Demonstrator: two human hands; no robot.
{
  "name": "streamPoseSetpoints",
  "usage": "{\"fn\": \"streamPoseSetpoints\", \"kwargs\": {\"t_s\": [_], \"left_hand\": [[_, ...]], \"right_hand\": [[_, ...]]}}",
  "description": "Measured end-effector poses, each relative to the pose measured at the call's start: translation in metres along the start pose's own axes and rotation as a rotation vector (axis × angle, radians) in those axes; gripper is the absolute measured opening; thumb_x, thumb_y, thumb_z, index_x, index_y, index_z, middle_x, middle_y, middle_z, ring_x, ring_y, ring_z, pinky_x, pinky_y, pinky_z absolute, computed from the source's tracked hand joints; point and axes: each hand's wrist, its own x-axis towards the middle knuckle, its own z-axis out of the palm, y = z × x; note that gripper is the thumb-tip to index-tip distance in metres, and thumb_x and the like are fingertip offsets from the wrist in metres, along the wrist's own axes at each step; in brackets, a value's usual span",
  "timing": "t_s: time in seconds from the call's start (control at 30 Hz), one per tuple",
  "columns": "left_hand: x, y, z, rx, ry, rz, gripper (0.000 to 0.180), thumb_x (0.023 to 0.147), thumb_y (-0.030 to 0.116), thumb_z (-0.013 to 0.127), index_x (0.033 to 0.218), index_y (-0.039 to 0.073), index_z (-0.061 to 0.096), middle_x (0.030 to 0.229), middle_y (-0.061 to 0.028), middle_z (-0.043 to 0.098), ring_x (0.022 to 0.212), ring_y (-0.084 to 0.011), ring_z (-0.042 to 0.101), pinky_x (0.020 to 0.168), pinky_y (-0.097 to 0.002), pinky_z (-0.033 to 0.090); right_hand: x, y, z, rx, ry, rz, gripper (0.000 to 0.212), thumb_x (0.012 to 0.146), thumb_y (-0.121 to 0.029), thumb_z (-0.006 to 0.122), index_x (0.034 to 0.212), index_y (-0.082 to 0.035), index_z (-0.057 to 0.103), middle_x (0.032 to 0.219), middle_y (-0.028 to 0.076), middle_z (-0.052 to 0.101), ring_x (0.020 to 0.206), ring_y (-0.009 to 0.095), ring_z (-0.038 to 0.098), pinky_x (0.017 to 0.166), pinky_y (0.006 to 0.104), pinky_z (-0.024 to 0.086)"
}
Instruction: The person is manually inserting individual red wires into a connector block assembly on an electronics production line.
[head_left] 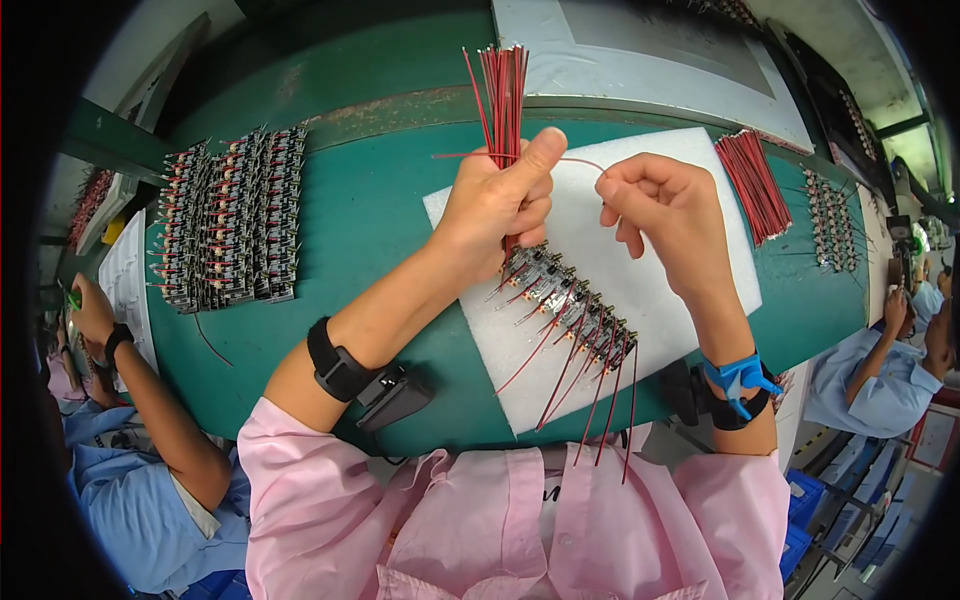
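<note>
My left hand (500,195) is closed round an upright bundle of dark red wires (505,95), whose tips fan out above the fist. One single red wire (582,161) runs sideways past the left thumb, and its right end is pinched between the thumb and forefinger of my right hand (665,210). Below the left fist, a row of small circuit boards (570,300) lies slantwise on a white foam sheet (690,330). Several red wires trail from those boards toward me, some past the table edge. The lower end of the bundle is hidden behind my left hand.
Rows of wired circuit boards (230,220) cover the table's left side. At right lie another red wire bundle (753,188) and more small boards (832,222). A grey metal panel (650,60) stands behind. Co-workers in blue sit at left (150,500) and right (865,385).
</note>
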Motion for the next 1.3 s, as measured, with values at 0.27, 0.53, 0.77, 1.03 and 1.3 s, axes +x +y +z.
{"fn": "streamPoseSetpoints", "kwargs": {"t_s": [0.27, 0.53, 0.77, 1.03, 1.3], "left_hand": [[-0.007, 0.004, 0.007, 0.182, -0.036, -0.052, 0.018, 0.081, 0.021, 0.052, 0.075, 0.005, 0.048, 0.049, 0.0063, 0.031, 0.035, -0.0011, 0.021, 0.031, -0.0176, 0.018], [-0.009, 0.003, 0.008, 0.188, -0.092, -0.093, 0.016, 0.078, 0.018, 0.055, 0.077, 0.003, 0.052, 0.046, 0.0065, 0.030, 0.035, -0.0009, 0.022, 0.031, -0.0185, 0.018], [-0.010, 0.001, 0.004, 0.279, -0.067, -0.044, 0.016, 0.078, 0.018, 0.056, 0.075, 0.002, 0.052, 0.046, 0.0065, 0.032, 0.035, -0.0007, 0.024, 0.032, -0.0181, 0.018], [-0.010, 0.000, 0.004, 0.530, -0.031, 0.083, 0.018, 0.072, 0.016, 0.056, 0.064, 0.001, 0.053, 0.049, 0.0036, 0.038, 0.044, -0.0046, 0.034, 0.039, -0.0232, 0.027], [-0.010, -0.003, -0.001, 0.731, -0.056, 0.174, 0.021, 0.074, 0.017, 0.056, 0.062, 0.002, 0.050, 0.049, 0.0045, 0.036, 0.044, -0.0037, 0.033, 0.039, -0.0218, 0.026]], "right_hand": [[0.002, 0.013, -0.003, 0.296, 0.081, 0.093, 0.016, 0.075, -0.012, 0.057, 0.083, 0.002, 0.059, 0.057, 0.001, 0.051, 0.042, 0.004, 0.031, 0.046, 0.0200, 0.034], [0.001, 0.015, 0.012, 0.369, 0.092, 0.091, 0.015, 0.075, -0.012, 0.058, 0.082, 0.001, 0.059, 0.062, 0.000, 0.053, 0.043, 0.004, 0.031, 0.047, 0.0199, 0.034], [-0.001, 0.015, 0.013, 0.249, 0.095, 0.051, 0.013, 0.075, -0.012, 0.059, 0.080, 0.000, 0.059, 0.066, 0.001, 0.055, 0.048, 0.004, 0.038, 0.048, 0.0196, 0.035], [-0.005, 0.024, 0.010, -0.160, 0.077, -0.210, 0.008, 0.074, -0.006, 0.059, 0.077, 0.002, 0.058, 0.073, 0.003, 0.056, 0.061, 0.005, 0.047, 0.053, 0.0173, 0.036], [-0.014, 0.024, 0.011, -0.259, 0.064, -0.161, 0.006, 0.072, -0.004, 0.059, 0.070, 0.002, 0.057, 0.069, 0.001, 0.052, 0.060, 0.005, 0.045, 0.054, 0.0181, 0.034]]}}
